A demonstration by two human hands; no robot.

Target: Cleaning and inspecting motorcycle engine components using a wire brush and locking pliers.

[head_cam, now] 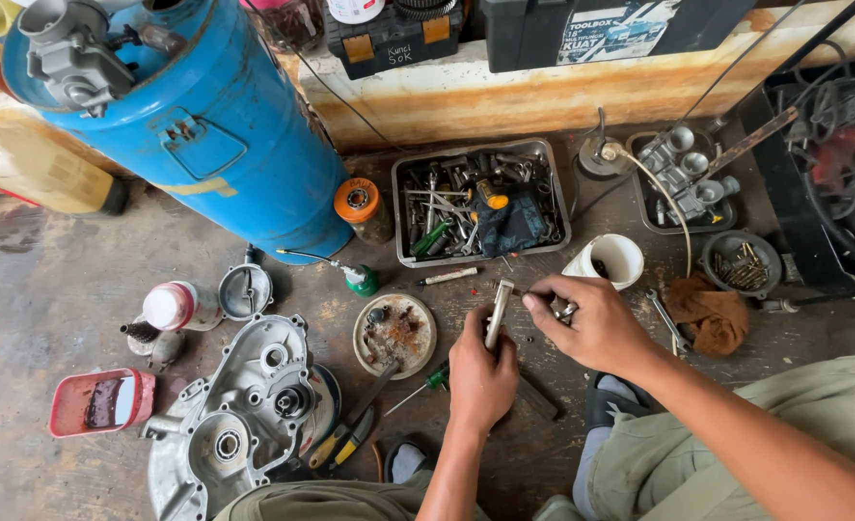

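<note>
My left hand (480, 371) is closed around a slim metal rod-like tool (498, 311) that stands up out of the fist. My right hand (586, 323) pinches a small metal part (567, 312) at its fingertips, right beside the top of the tool. Both hands hover over the dirty floor, in front of a metal tray of tools (480, 205) and a white cup (612, 259). A green-handled screwdriver (418, 386) lies just left of my left wrist.
A blue drum (205, 125) stands at the back left with a carburetor (70, 53) on top. A grey engine cover (239, 410), a round dish of small parts (394, 335), a red tray (99, 400), pliers (342, 444), a brown rag (709, 314) and a bowl of screws (741, 262) surround me.
</note>
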